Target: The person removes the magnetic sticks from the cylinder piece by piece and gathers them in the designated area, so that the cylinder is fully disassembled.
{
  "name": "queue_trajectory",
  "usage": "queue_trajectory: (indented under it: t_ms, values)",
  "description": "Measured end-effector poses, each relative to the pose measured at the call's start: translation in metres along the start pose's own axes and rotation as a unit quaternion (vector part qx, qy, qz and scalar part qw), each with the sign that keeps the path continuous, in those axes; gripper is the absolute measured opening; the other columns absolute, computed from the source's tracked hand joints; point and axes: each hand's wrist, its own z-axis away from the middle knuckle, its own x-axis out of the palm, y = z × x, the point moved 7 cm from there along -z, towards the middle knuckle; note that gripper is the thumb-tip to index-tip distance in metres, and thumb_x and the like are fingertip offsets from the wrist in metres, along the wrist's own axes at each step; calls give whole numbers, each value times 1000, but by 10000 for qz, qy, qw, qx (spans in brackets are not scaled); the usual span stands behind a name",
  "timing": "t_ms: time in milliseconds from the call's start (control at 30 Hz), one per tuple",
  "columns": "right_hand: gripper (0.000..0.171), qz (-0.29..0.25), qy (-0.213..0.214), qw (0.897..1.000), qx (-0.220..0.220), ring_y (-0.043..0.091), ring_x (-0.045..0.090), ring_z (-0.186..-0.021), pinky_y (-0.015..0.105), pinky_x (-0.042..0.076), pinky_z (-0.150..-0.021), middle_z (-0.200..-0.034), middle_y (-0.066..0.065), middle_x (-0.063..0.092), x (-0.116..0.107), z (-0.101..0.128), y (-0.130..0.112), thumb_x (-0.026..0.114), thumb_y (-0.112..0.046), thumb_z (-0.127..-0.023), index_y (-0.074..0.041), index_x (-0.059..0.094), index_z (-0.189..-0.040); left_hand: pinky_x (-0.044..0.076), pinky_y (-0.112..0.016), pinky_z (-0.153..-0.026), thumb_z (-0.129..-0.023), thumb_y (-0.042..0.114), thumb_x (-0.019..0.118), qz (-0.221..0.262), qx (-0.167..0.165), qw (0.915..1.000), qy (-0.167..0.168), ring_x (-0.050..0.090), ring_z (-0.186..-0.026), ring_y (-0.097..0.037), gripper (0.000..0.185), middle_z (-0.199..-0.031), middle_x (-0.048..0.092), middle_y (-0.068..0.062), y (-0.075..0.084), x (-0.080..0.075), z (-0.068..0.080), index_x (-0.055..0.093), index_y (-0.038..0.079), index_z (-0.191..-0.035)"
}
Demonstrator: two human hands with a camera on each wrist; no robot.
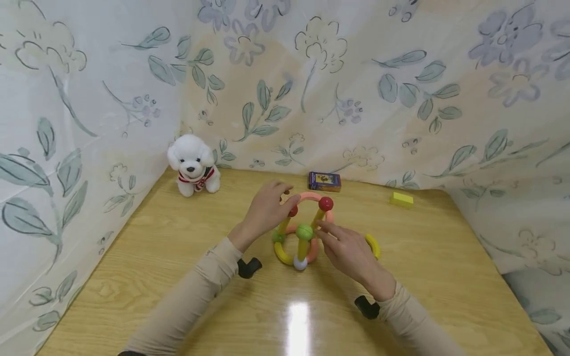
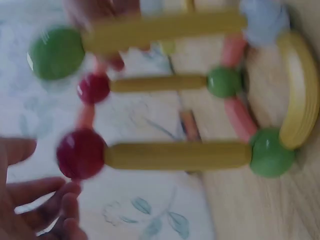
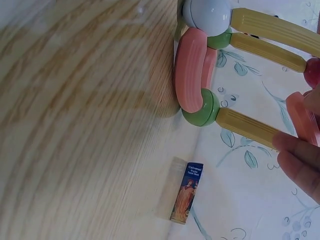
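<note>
A toy frame of ribbed sticks and balls stands on the table. Its base ring has a yellow curved stick (image 2: 302,90), a pink curved stick (image 3: 190,70), and green and white balls (image 1: 300,263). Three yellow sticks rise from it, two topped by red balls (image 1: 326,203) and the front one by a green ball (image 1: 305,232). My left hand (image 1: 271,205) has loosely extended fingers right at the left red ball, its thumb apart. My right hand (image 1: 349,249) pinches an upper pink curved stick (image 3: 298,112) beside the rear red ball, partly hidden by the fingers.
A loose yellow curved stick (image 1: 373,246) lies just beyond my right hand. Farther back are a tarot card box (image 1: 324,181), a yellow block (image 1: 402,200) and a white plush dog (image 1: 193,165). Floral cloth (image 1: 285,99) hangs behind the wooden table (image 1: 178,232).
</note>
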Motion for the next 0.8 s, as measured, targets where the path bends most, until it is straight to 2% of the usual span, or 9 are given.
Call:
queue_trajectory:
  t_ms: [100, 200, 267, 367, 600, 633, 700, 767, 800]
  values:
    - [31, 87, -56, 9999, -44, 18, 69, -72, 29, 54, -58, -115, 10, 70, 2, 2, -2, 73, -2, -77, -6, 72, -108, 53, -39, -85, -96, 40, 59, -45, -507, 9950, -864, 63, -103, -25, 42, -110, 69, -9, -11, 12, -10, 69, 5, -118]
    - [32, 203, -142, 9997, -51, 17, 69, -75, 29, 55, -61, -116, 9, 69, 3, 2, -2, 74, -3, -77, -7, 72, -109, 54, -35, -80, -95, 38, 63, 411, -772, 9882, -1259, 64, -97, -21, 34, -97, 73, -4, -16, 18, -13, 74, 9, -108]
    - [34, 277, -184, 9994, -16, 18, 69, -77, 29, 55, -62, -118, 9, 69, 3, 2, -1, 74, -4, -77, -7, 72, -110, 52, -31, -72, -94, 35, 64, 765, -835, 9846, -1333, 63, -86, -18, 27, -86, 73, -1, -17, 20, -15, 76, 11, -98]
    - [34, 301, -221, 9993, -3, 19, 70, -80, 30, 56, -64, -120, 9, 68, 2, 1, 1, 74, -3, -76, -6, 71, -110, 50, -27, -65, -94, 31, 65, 1023, -854, 9818, -1356, 61, -74, -15, 22, -77, 71, 0, -17, 21, -16, 74, 12, -91]
    - [34, 65, -200, 9998, -30, 23, 72, -96, 33, 58, -71, -128, 12, 66, 1, 1, 1, 71, 1, -77, -4, 71, -110, 51, -24, -61, -95, 28, 64, 1133, -1075, 9786, -1339, 65, -68, -12, 21, -78, 69, -4, -23, 23, -16, 70, 8, -91]
    - [34, 11, -132, 9999, 3, 24, 72, -96, 32, 58, -68, -129, 12, 66, 0, 1, 2, 70, 3, -76, -4, 71, -109, 51, -24, -61, -96, 27, 63, 1134, -1082, 9788, -1315, 66, -68, -12, 21, -78, 69, -4, -23, 23, -16, 70, 7, -92]
    - [32, -44, 130, 9999, 100, 24, 73, -90, 25, 54, -59, -129, 13, 65, -3, 2, 3, 67, 5, -75, -6, 70, -105, 49, -23, -60, -96, 27, 63, 1142, -1083, 9793, -1275, 65, -66, -11, 21, -77, 69, -4, -24, 24, -15, 70, 7, -91]
    - [31, -76, 501, 9982, 306, 15, 68, -67, 17, 44, -48, -126, 15, 66, -8, 2, 7, 66, 6, -74, -5, 70, -103, 46, -23, -57, -96, 28, 63, 1145, -1098, 9794, -1250, 61, -65, -11, 23, -75, 68, -4, -24, 23, -15, 70, 8, -88]
    - [30, -148, 682, 9962, 517, 14, 67, -63, 16, 42, -46, -124, 15, 67, -10, 3, 10, 65, 6, -75, -5, 69, -103, 44, -23, -56, -96, 29, 63, 1099, -1075, 9805, -1223, 59, -64, -12, 24, -75, 68, -3, -24, 23, -15, 70, 8, -86]
